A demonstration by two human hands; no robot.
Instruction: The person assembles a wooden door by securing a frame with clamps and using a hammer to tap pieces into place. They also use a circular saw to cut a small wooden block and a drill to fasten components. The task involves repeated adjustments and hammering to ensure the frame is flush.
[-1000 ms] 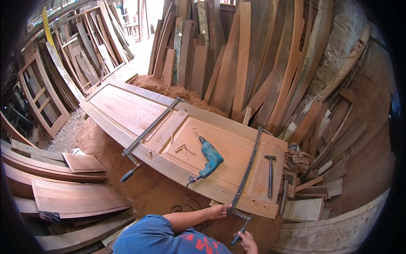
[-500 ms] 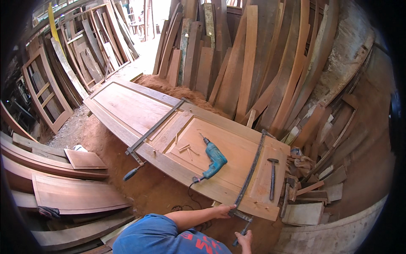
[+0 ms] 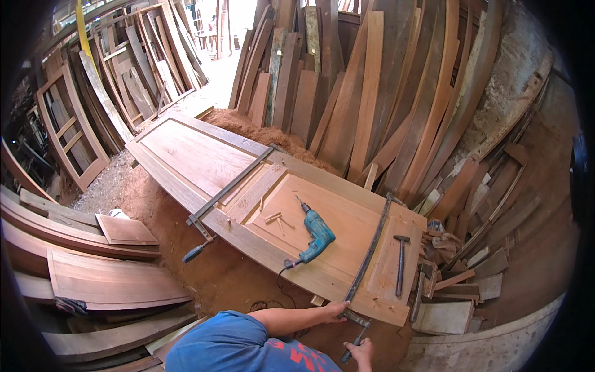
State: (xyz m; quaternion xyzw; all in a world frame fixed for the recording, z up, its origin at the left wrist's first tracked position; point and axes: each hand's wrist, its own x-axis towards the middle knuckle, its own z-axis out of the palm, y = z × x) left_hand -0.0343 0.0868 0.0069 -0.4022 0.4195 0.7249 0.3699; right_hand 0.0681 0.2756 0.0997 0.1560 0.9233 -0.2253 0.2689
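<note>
A panelled wooden door (image 3: 260, 162) lies flat and slants across the view. Over its near right end runs a bar clamp (image 3: 370, 249), its screw end jutting past the door's front edge. My left hand (image 3: 335, 312) is closed round the clamp's bar end at that edge. Just below, my right hand (image 3: 361, 353) grips the clamp's screw handle (image 3: 348, 354). A second bar clamp (image 3: 232, 183) spans the middle of the door, untouched. Between the clamps lies a teal power drill (image 3: 317, 237) beside several small wooden pegs (image 3: 273, 217). To the right of my clamp rests a hammer (image 3: 400, 263).
Tall planks (image 3: 365, 93) lean along the far side, next to a heap of sawdust (image 3: 254, 127). Offcuts (image 3: 455, 310) are piled at the door's right end. Loose panels (image 3: 114, 282) and curved boards lie at left. The drill's cord (image 3: 280, 282) hangs off the front edge.
My right hand has shifted slightly on the screw handle, its fingers turned a little differently. My left hand stays on the clamp. The whole view has moved very slightly.
</note>
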